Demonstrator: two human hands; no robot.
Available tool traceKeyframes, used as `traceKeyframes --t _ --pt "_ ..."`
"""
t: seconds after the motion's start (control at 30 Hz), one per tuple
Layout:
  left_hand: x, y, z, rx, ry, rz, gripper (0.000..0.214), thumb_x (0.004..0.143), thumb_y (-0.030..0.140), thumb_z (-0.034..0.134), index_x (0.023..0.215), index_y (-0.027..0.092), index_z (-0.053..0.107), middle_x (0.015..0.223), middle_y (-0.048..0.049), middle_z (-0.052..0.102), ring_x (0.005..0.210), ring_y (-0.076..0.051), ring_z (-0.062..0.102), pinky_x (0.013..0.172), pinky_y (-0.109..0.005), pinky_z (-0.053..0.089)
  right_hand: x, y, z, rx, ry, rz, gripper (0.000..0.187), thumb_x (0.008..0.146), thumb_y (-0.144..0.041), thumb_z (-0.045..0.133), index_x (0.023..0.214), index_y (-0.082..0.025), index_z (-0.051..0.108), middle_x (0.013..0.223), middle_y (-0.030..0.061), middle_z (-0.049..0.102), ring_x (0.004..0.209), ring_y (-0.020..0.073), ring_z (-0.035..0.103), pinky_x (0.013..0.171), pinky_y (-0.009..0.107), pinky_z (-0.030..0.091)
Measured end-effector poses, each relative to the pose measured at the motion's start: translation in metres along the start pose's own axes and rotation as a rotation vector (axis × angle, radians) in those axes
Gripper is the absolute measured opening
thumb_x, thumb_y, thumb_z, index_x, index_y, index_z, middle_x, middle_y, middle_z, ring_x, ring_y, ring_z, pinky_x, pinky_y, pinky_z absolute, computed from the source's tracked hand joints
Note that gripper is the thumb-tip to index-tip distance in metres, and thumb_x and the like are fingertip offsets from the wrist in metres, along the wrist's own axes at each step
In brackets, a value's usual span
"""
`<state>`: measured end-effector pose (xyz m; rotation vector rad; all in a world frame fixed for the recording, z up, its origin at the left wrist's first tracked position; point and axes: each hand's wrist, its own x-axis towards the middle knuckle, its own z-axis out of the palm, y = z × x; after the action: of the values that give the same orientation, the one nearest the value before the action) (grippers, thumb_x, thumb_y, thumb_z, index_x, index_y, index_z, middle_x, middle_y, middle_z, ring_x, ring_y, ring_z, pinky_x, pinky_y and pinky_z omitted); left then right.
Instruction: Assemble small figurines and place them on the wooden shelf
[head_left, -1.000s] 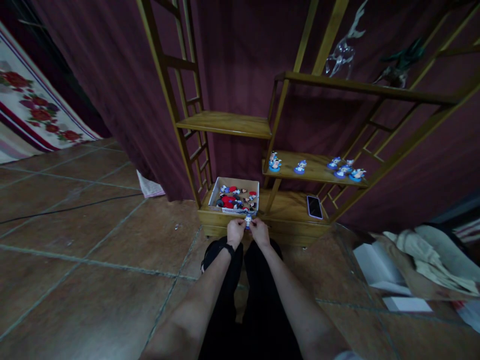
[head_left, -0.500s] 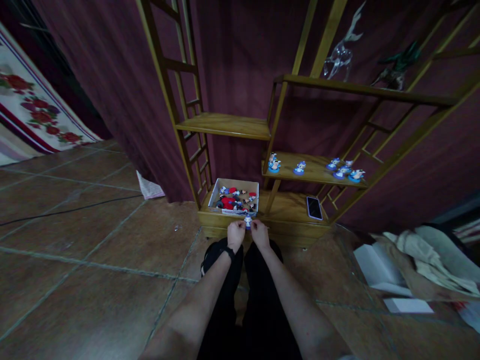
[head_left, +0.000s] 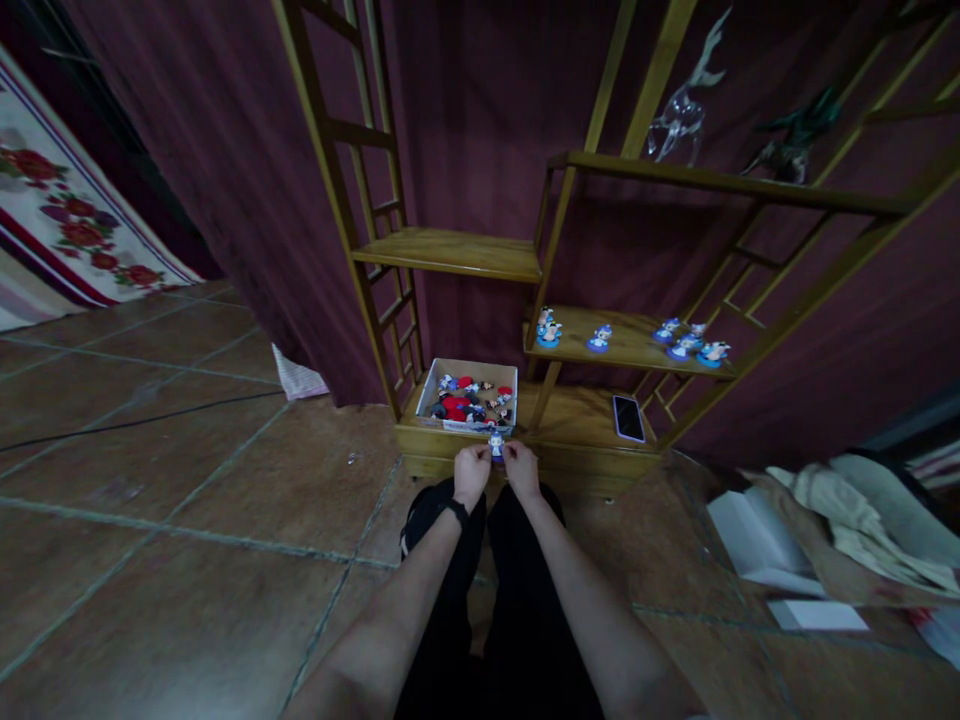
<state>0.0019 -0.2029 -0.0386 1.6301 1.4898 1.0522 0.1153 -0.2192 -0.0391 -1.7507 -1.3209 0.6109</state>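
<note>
Between my two hands a small white and purple figurine (head_left: 496, 446) stands upright, just in front of an open cardboard box. My left hand (head_left: 472, 472) pinches its left side, fingers closed. On the other side my right hand (head_left: 520, 468) grips it with closed fingers. The cardboard box (head_left: 430, 393) on the low shelf holds several jumbled figurines in red, black, white and blue. More figurines, among them a purple-based one (head_left: 599, 338) and a blue-based one (head_left: 549, 333), stand on the middle shelf to the right.
A phone (head_left: 628, 418) lies on the lower shelf at right. The wooden shelf unit (head_left: 450, 251) rises in front of me, with a clear glass ornament (head_left: 679, 120) high up. White boxes (head_left: 761, 540) and crumpled cloth (head_left: 862, 510) are on the floor at right.
Almost nothing differs. Both hands keep the figurine in about the same place before the box; the view has shifted very slightly.
</note>
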Motion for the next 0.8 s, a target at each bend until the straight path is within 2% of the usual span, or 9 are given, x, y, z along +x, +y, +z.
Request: traceKeyframes --t 0.33,0.53,0.8 --pt "0.0059 -0.0066 0.0015 -0.042 0.004 -0.023 0.02 0.072 0.026 0.053 0.077 0.016 0.07 0.07 -0.0051 0.069 0.069 -0.017 0.063 0.065 -0.025 0.044 -0.0037 -0.0045 0.0007 -0.029 0.02 0.013 0.019 0.078 -0.028 0.044 0.078 -0.021 0.062 0.075 0.0029 0.067 0.072 0.016 0.061 0.069 0.024 0.043" --pt "0.0067 -0.0062 0.0017 -0.015 0.016 -0.069 0.014 0.069 0.023 0.056 0.072 0.016 0.069 0.066 -0.0045 0.068 0.066 -0.016 0.061 0.063 -0.023 0.042 -0.0061 -0.0073 0.0038 -0.138 0.013 -0.003 0.016 0.079 -0.025 0.046 0.079 -0.02 0.061 0.078 0.0052 0.068 0.075 0.0174 0.063 0.07 0.024 0.042" --pt "0.0058 -0.0078 0.005 0.071 0.022 -0.038 0.013 0.072 0.021 0.056 0.072 0.016 0.068 0.071 -0.0071 0.068 0.065 -0.015 0.06 0.062 -0.023 0.04 -0.0033 -0.0028 0.0047 -0.116 -0.013 -0.006 0.01 0.075 -0.023 0.051 0.076 -0.021 0.061 0.079 0.0042 0.068 0.075 0.0168 0.063 0.067 0.023 0.042"
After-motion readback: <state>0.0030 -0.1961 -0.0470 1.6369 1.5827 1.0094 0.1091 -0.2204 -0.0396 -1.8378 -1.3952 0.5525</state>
